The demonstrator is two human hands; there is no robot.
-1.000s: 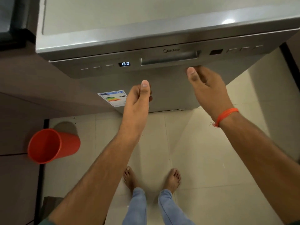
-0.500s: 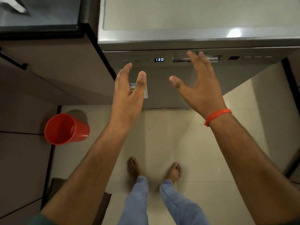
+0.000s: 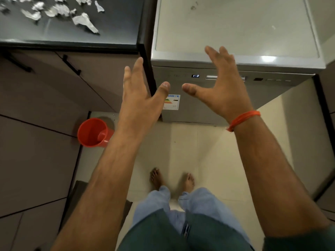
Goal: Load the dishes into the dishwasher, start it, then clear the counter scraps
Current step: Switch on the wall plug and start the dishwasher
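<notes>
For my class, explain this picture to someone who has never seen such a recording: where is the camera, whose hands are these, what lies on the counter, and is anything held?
The camera sits on a person's head and looks down, so you see their own arms, legs and bare feet. The left hand and right hand are spread open in the air and hold nothing. In front stands a closed dishwasher with a lit display. To its left is a dark counter strewn with crumpled pale scraps; what they are made of I cannot tell. An orange bin stands on the floor by the cabinets.
</notes>
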